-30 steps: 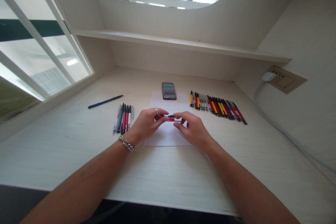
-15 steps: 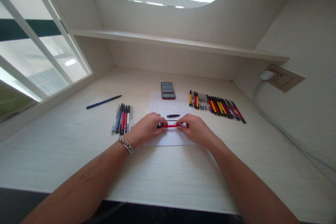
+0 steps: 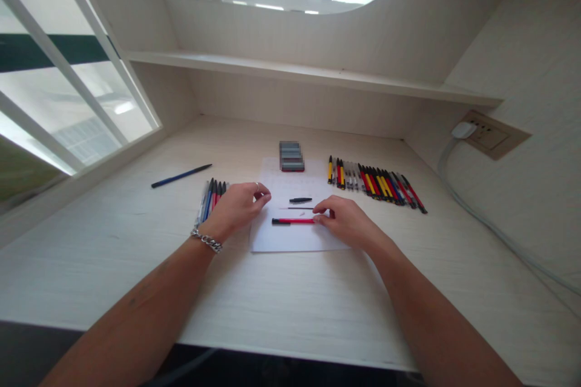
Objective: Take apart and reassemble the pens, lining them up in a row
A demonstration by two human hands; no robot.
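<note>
On a white sheet of paper (image 3: 272,239) lies a red pen barrel (image 3: 295,221) with a black end. My right hand (image 3: 340,217) has its thumb and finger closed at the barrel's right end; the fingertips partly hide it. Just above lie a thin pen refill (image 3: 297,208) and a short black pen tip section (image 3: 300,200). A small, faint piece between refill and barrel is too small to name. My left hand (image 3: 242,205), with a ring and a chain bracelet, hovers left of the barrel. Its fingers are loosely curled, with nothing visible in them.
Several pens (image 3: 210,199) lie partly under my left hand, and one blue pen (image 3: 181,176) lies farther left. A long row of pens (image 3: 379,184) is on the right. A blurred grey box (image 3: 291,156) stands behind the paper. A cable (image 3: 481,214) runs along the right wall.
My left hand has let go of the red barrel and moved left and up. The barrel now rests on the paper. My right hand has shifted slightly right.
</note>
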